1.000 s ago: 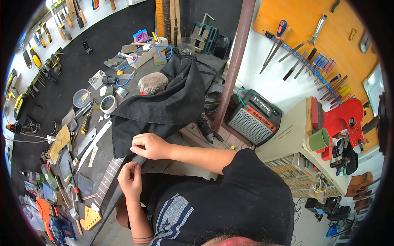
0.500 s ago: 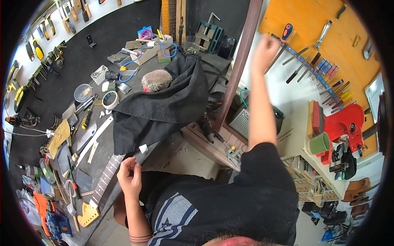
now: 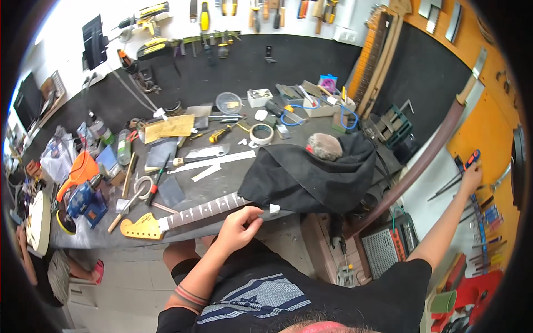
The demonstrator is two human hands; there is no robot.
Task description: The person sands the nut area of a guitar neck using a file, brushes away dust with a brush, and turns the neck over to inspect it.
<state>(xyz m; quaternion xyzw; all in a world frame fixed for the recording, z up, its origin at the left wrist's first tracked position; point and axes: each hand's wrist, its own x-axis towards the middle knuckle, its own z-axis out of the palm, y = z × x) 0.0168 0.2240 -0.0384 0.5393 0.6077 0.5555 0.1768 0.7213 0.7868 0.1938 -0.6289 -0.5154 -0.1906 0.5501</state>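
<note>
My left hand (image 3: pixel 240 227) rests at the bench's front edge, just below a guitar neck (image 3: pixel 205 211) with yellow headstock and dark fretboard. Its fingers are curled; any contents are hidden. A small white piece (image 3: pixel 274 208) lies beside it, near a black cloth (image 3: pixel 288 177) topped by a grey fluffy pad (image 3: pixel 325 145). My right hand (image 3: pixel 471 177) reaches to the orange wall board at the right, its fingers closed just below a blue-and-orange screwdriver handle (image 3: pixel 472 159) among long files; what it grips is unclear.
Tools, tape and scraps cover the bench (image 3: pixel 105 240). A co-worker's hand (image 3: pixel 22 236) is at the far left beside a cream guitar body (image 3: pixel 37 222). An amplifier (image 3: pixel 383 252), a reddish-brown post (image 3: pixel 405 177) and red machinery (image 3: pixel 477 294) stand at the right.
My right hand has left the bench edge and reached up to the tool rack. My left hand stays by the neck. The view has swung, showing more of the bench and the co-worker.
</note>
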